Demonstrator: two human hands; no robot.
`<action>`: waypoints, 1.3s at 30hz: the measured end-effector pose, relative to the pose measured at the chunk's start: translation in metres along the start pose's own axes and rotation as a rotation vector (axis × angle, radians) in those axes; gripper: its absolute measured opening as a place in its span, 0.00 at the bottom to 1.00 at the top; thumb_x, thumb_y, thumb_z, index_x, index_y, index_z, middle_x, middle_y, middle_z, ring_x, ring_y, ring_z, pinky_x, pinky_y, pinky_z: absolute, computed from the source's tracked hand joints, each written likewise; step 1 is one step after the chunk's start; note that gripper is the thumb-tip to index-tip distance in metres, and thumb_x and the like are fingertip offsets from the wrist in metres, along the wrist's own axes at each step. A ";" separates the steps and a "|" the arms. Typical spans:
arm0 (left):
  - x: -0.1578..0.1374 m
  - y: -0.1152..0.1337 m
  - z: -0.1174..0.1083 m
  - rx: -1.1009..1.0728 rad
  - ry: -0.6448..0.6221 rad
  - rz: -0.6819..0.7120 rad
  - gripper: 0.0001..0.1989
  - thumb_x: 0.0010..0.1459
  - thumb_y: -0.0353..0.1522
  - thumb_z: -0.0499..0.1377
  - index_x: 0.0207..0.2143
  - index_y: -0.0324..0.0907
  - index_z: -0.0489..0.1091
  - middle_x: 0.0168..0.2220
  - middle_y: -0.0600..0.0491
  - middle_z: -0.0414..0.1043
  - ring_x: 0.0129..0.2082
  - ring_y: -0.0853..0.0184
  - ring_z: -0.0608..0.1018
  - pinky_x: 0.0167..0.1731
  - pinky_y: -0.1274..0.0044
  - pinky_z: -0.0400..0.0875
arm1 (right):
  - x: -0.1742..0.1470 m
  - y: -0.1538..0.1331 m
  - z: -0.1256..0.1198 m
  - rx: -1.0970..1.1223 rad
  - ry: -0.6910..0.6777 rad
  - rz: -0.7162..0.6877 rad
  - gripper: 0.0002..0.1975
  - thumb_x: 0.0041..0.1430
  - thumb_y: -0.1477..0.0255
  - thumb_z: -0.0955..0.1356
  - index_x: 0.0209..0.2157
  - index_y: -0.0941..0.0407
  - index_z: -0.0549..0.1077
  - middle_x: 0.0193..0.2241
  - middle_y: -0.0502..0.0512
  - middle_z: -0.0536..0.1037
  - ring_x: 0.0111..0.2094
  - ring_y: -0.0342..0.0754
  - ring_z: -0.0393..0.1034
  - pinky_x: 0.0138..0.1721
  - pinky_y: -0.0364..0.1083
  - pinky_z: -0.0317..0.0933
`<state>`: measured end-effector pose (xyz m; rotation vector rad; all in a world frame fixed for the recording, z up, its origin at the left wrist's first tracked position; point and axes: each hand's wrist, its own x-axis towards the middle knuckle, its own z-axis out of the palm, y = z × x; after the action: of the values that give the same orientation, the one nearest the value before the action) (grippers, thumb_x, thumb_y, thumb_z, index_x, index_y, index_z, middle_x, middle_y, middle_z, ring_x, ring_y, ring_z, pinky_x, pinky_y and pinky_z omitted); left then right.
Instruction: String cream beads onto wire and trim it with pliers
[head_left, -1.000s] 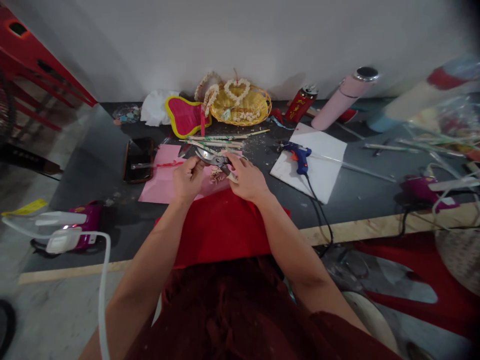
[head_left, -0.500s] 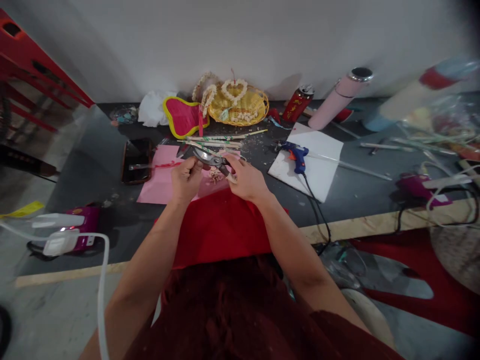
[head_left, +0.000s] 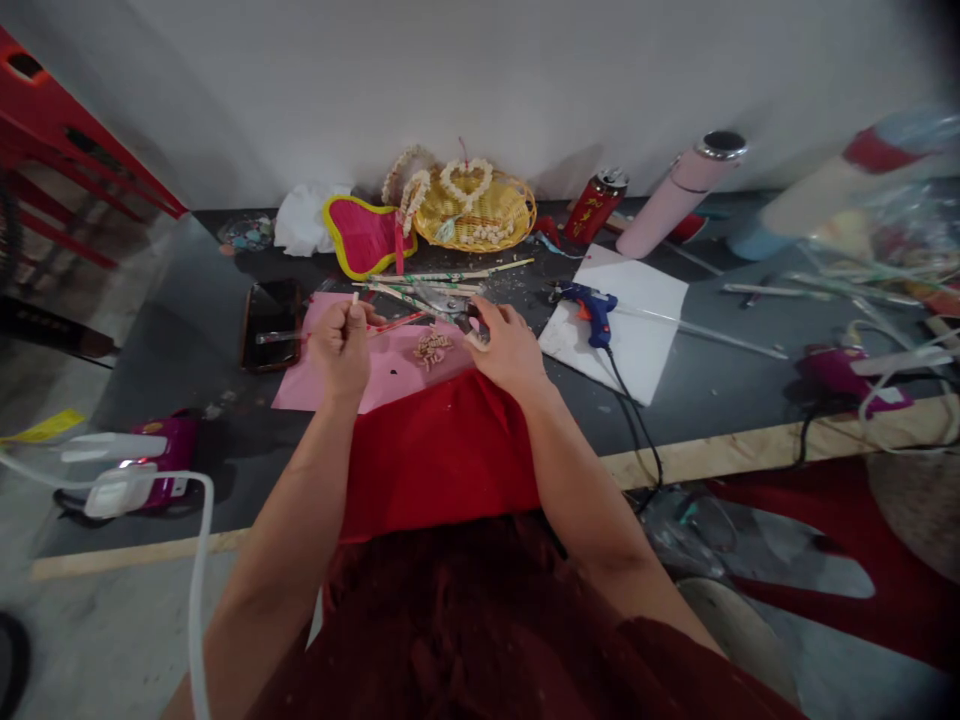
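My left hand (head_left: 341, 345) is closed over the left part of the pink paper (head_left: 394, 375), with a small pale piece (head_left: 355, 298) pinched upright at the fingertips. My right hand (head_left: 511, 350) grips the handles of pruning shears (head_left: 454, 306), whose blades point left, close to the green-marked sticks (head_left: 442, 278). Between my hands, a little heap of pale cut bits (head_left: 433, 346) lies on the pink paper. Red cloth (head_left: 442, 460) covers the near edge in front of me.
Behind the sticks stand a yellow wicker basket (head_left: 435, 238) and a pink-and-yellow shape (head_left: 364, 235). A phone (head_left: 271, 325) lies left. To the right are a blue glue gun (head_left: 596, 315) on a white board (head_left: 652, 350), a red can (head_left: 595, 207) and a pink flask (head_left: 679, 197).
My left hand has moved left, away from the shears, and the pale piece now shows in its fingertips. The shears have shifted right with my right hand, uncovering the heap of bits.
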<state>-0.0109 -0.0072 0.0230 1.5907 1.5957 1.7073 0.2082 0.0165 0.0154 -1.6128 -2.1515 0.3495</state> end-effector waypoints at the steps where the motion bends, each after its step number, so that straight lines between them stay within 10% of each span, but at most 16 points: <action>1: -0.001 -0.001 0.001 0.034 -0.004 0.026 0.13 0.64 0.39 0.51 0.32 0.43 0.71 0.28 0.53 0.75 0.29 0.72 0.75 0.31 0.78 0.68 | 0.001 0.002 0.002 -0.029 0.019 0.064 0.32 0.55 0.63 0.67 0.61 0.51 0.57 0.49 0.64 0.69 0.49 0.62 0.63 0.46 0.59 0.62; 8: -0.014 -0.005 0.015 0.234 -0.332 0.160 0.12 0.62 0.36 0.53 0.40 0.42 0.74 0.35 0.51 0.79 0.35 0.68 0.79 0.34 0.77 0.71 | 0.002 0.008 0.005 -0.130 0.096 0.136 0.25 0.55 0.59 0.68 0.53 0.55 0.67 0.47 0.66 0.71 0.49 0.64 0.61 0.45 0.61 0.60; 12: -0.014 -0.007 0.016 0.289 -0.378 0.218 0.11 0.61 0.35 0.54 0.40 0.44 0.75 0.37 0.51 0.79 0.37 0.66 0.79 0.37 0.75 0.72 | 0.001 -0.005 0.002 0.218 0.213 -0.038 0.15 0.63 0.64 0.61 0.46 0.55 0.72 0.45 0.60 0.73 0.48 0.55 0.63 0.47 0.53 0.59; 20: -0.017 0.003 0.015 0.345 -0.506 0.241 0.08 0.59 0.34 0.56 0.36 0.44 0.75 0.33 0.53 0.78 0.31 0.69 0.77 0.33 0.77 0.70 | -0.007 -0.032 0.004 0.896 -0.204 -0.044 0.23 0.62 0.52 0.59 0.31 0.57 0.72 0.25 0.51 0.72 0.27 0.42 0.65 0.30 0.41 0.58; 39: -0.021 0.017 0.015 0.133 -0.245 0.146 0.08 0.60 0.36 0.56 0.34 0.43 0.74 0.28 0.54 0.77 0.29 0.71 0.76 0.31 0.79 0.69 | -0.008 -0.035 0.013 1.362 -0.218 0.116 0.19 0.54 0.52 0.67 0.29 0.55 0.68 0.22 0.46 0.68 0.20 0.37 0.58 0.21 0.39 0.55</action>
<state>0.0160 -0.0222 0.0232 1.9402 1.5302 1.4307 0.1740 -0.0005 0.0186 -0.8484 -1.2595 1.6196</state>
